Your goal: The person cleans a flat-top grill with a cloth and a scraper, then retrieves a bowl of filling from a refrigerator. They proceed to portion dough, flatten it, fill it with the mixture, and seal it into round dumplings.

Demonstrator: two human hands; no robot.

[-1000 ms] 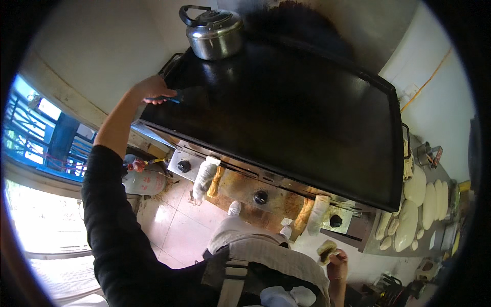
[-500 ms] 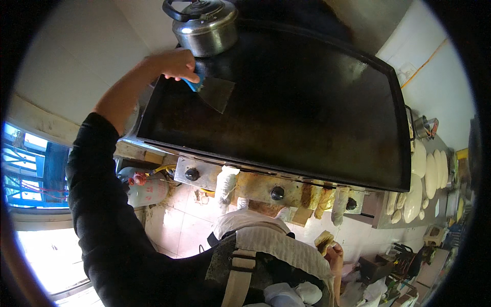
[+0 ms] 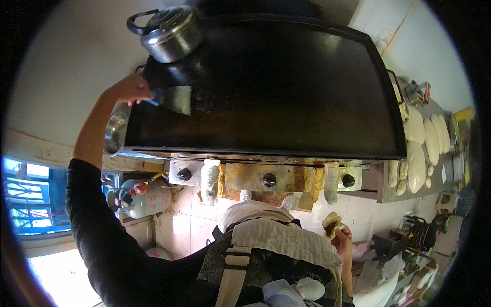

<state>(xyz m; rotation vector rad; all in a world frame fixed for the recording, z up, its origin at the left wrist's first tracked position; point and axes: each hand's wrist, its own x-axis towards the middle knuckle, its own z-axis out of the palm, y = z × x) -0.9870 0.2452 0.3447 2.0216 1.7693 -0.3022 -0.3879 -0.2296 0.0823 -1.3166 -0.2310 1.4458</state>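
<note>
My left hand (image 3: 132,90) is closed round the blue handle of a wide metal scraper (image 3: 178,99). Its blade is over the left part of a large black griddle (image 3: 286,97); whether it touches the surface I cannot tell. Behind that hand, a steel kettle (image 3: 176,40) with a black handle stands on the griddle's far left corner. Low on the right, beside my apron (image 3: 286,240), my right hand (image 3: 344,242) pinches a crumpled, brown-and-cream piece (image 3: 331,223), either food or stained cloth. Much of my right forearm is hidden.
A steel bowl (image 3: 115,134) sits by the griddle's left side, above a gas cylinder (image 3: 151,198). Black knobs (image 3: 269,179) line the stove front. On the right counter lie several pale dough pieces (image 3: 416,159) and a small metal pot (image 3: 413,92).
My left hand has drawn the scraper left and slightly nearer, toward the griddle's left edge. My right hand, still holding the crumpled piece, shows a little higher. The whole view has shifted.
</note>
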